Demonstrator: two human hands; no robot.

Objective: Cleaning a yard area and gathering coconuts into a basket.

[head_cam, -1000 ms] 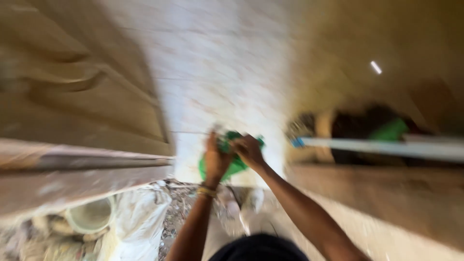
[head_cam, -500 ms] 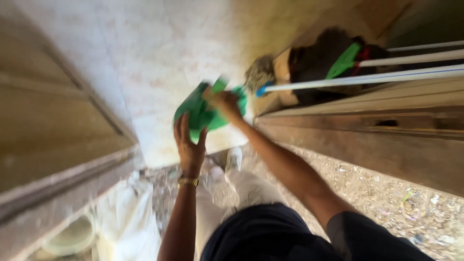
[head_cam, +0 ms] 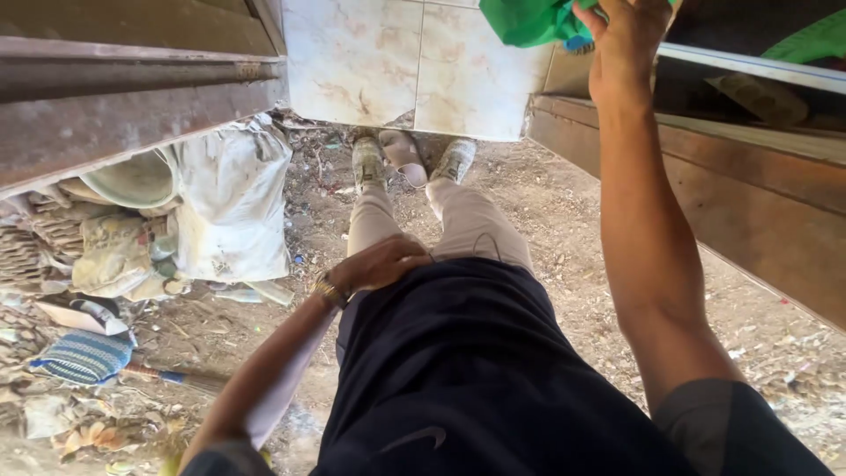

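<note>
Since half a second ago: left hand (head_cam: 381, 263) has let go of the green cloth (head_cam: 535, 21) and dropped to the thigh; right hand (head_cam: 627, 46) alone has carried the cloth up and away, and the view has tipped down to the legs and shoes (head_cam: 368, 161).

Right hand: arm stretched out, fingers curled shut over one edge of the cloth. Cloth bunched, hanging just left of the fingers, in front of the marbled tile (head_cam: 414, 62); its top is cut off by the frame edge. A small blue patch shows just beneath the fingers; cannot tell what it is. A pale rod (head_cam: 749, 69) runs off to the right from the wrist.

Left hand: holds nothing, fingers loosely bent and resting flat on the light trouser leg at the hem of the dark shirt. Gold bracelet (head_cam: 327, 289) at the wrist.

Judgement: one-handed grip on a bunched edge is slack. To handle the cloth well, keep the fingers closed on a thick fold and keep the hanging part off the dirt floor (head_cam: 564, 211) below.

Well left of the left hand: white sacks (head_cam: 231, 203) and rubble.
</note>
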